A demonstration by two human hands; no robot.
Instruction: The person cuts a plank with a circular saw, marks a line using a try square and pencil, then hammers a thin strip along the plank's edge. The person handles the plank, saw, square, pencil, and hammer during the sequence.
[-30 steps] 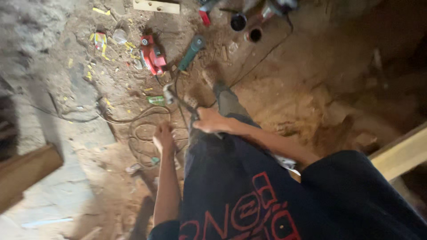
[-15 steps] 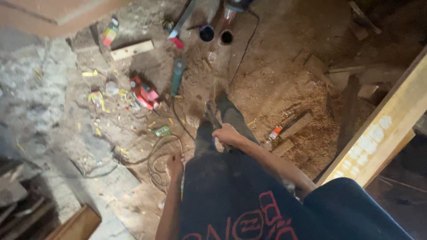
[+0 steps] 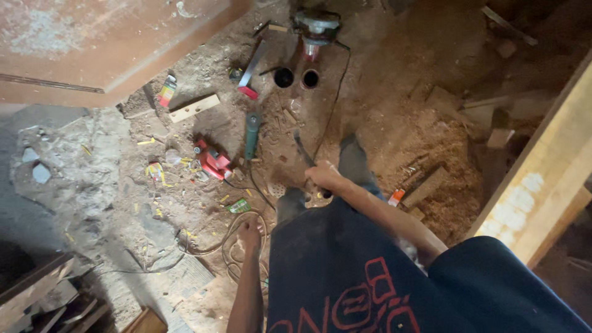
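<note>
Dark tool (image 3: 302,150) in right grip (image 3: 322,179)

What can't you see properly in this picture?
Head view, the only one:
- Right hand: grips a thin dark tool, too small and blurred to identify.
- Left hand: fingers blurred; whether it holds anything is unclear.
- Grey power tool: cut off by the top edge.
- Coiled cable: partly hidden behind the left arm.
</note>
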